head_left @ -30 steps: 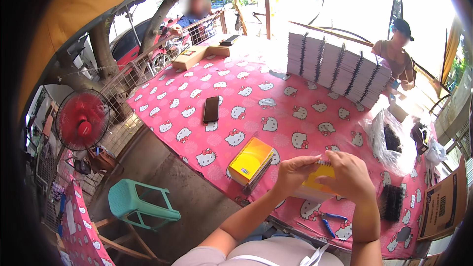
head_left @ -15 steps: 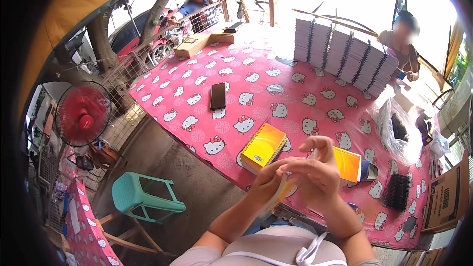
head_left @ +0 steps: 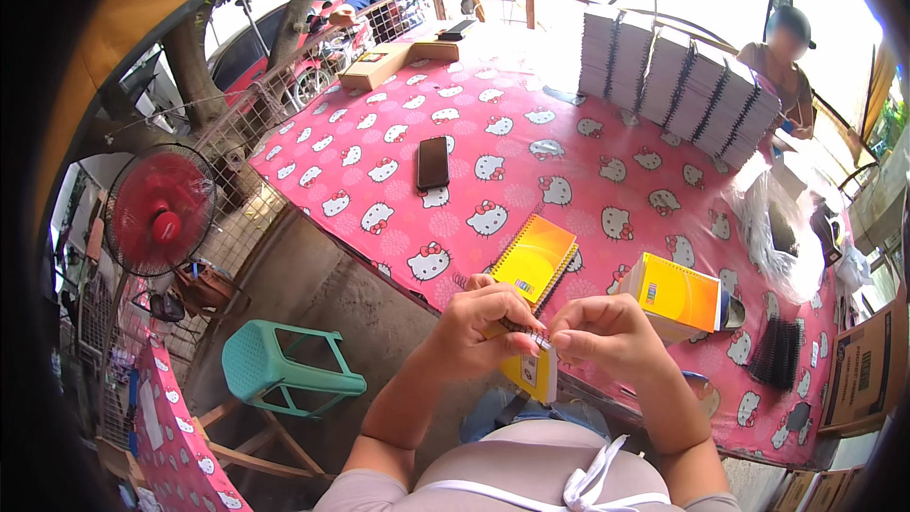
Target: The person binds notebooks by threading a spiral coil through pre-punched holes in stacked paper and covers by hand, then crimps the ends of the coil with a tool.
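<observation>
My left hand [head_left: 483, 324] is closed around a small yellow spiral notebook [head_left: 533, 375], which hangs tilted over the table's near edge. A dark coil [head_left: 527, 329] runs along the notebook's upper edge. At the coil's right end, my right hand [head_left: 607, 334] pinches with thumb and forefinger; the exact grip is too small to make out. Just beyond my hands lies a stack of yellow spiral notebooks [head_left: 538, 256]. To the right stands another stack of yellow-covered notebooks [head_left: 675, 292], its white page edges showing.
Black plastic coils [head_left: 777, 353] lie at the right on the pink table [head_left: 379, 218]. A phone [head_left: 433, 163], tall spiral-bound stacks [head_left: 664, 76] and a clear plastic bag [head_left: 766, 242] are farther off. Left are a green stool [head_left: 284, 370] and a fan [head_left: 161, 213]. Two people are beyond the table.
My hands have lowered slightly and drawn apart. The notebook has turned so its cover and coil show, and my right fingers have moved to the coil's end. The view has shifted slightly.
</observation>
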`<state>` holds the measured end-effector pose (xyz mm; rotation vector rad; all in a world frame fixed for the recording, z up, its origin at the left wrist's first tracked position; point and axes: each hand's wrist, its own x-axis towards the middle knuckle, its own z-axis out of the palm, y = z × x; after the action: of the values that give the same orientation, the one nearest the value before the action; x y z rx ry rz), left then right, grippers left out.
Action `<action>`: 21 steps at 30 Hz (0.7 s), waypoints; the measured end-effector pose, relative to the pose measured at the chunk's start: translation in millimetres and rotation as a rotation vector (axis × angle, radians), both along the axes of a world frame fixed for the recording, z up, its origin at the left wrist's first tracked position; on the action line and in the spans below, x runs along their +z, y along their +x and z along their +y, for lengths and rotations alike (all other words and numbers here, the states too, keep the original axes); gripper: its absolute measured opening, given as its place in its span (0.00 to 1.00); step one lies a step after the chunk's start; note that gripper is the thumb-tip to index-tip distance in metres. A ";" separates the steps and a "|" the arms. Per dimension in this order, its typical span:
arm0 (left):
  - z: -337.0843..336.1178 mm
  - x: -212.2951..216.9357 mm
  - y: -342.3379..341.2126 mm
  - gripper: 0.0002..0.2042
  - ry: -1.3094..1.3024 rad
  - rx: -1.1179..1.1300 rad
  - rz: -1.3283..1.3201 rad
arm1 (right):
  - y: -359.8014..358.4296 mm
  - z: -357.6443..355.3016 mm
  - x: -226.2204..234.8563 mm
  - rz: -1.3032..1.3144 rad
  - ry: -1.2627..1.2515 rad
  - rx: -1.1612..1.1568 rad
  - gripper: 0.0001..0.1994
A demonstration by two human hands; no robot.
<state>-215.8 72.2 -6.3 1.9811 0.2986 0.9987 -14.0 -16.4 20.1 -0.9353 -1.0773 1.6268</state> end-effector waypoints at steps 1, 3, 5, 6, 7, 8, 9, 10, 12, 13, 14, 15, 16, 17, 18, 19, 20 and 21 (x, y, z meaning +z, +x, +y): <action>1.2 1.7 -0.2 0.11 -0.011 -0.032 0.021 | 0.6 1.1 0.6 -0.023 -0.012 0.017 0.06; -0.1 4.4 -0.5 0.10 0.236 0.111 0.165 | 0.4 2.7 -1.0 -0.068 -0.036 0.054 0.06; -4.5 6.8 0.3 0.09 0.412 0.227 0.287 | -2.7 10.6 -21.5 -0.152 -0.093 -0.016 0.07; -10.7 7.8 0.4 0.09 0.464 0.273 0.336 | -2.8 12.9 -29.7 -0.157 -0.131 -0.008 0.07; -14.5 11.0 0.0 0.09 0.522 0.328 0.377 | -2.1 15.5 -32.3 -0.170 -0.160 0.006 0.07; -15.2 17.0 -6.0 0.08 0.443 0.291 0.409 | 0.9 12.9 -33.5 -0.226 -0.129 0.049 0.08; -10.2 16.5 -9.3 0.09 0.171 0.186 0.398 | 2.1 9.8 -34.6 -0.297 0.045 -0.034 0.09; -4.9 15.7 -13.3 0.10 -0.098 0.084 0.388 | 1.2 5.9 -35.3 -0.359 0.221 -0.114 0.10; 5.8 -5.3 -26.0 0.13 -0.696 -0.174 0.232 | 2.9 4.9 -32.4 -0.626 0.592 -0.216 0.16; 9.0 -13.6 -28.2 0.13 -0.799 -0.221 0.182 | -5.7 4.1 -24.6 -0.787 0.773 -0.247 0.16; 12.4 -20.2 -25.1 0.14 -0.901 -0.283 0.130 | -18.2 2.3 -12.7 -0.959 0.950 -0.289 0.17; 14.7 -25.5 -21.6 0.14 -1.002 -0.344 0.078 | -25.5 4.7 -11.6 -1.013 1.086 -0.280 0.19; 16.7 -30.6 -14.6 0.16 -1.100 -0.414 0.064 | -31.1 6.9 -10.8 -1.070 1.220 -0.284 0.22; 18.1 -32.4 -4.7 0.15 -1.100 -0.352 0.023 | -28.9 15.2 -25.6 -0.940 1.180 -0.351 0.22; 19.5 -33.6 5.7 0.15 -1.100 -0.290 -0.017 | -25.5 27.7 -47.7 -0.810 1.139 -0.415 0.23; 22.8 -35.4 9.0 0.14 -1.095 -0.208 -0.066 | -25.4 40.4 -55.4 -0.619 0.983 -0.484 0.23; 34.5 -55.8 2.4 0.18 -0.946 -0.169 -0.220 | -26.2 51.6 -60.0 -0.406 0.846 -0.558 0.23; 45.8 -76.8 2.2 0.20 -0.853 0.078 -0.254 | -27.5 65.3 -58.1 -0.153 0.573 -0.633 0.22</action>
<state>-213.6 118.0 -83.1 1.0702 0.5526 0.9431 -41.5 48.9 -38.0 -0.8895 -1.1142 0.6854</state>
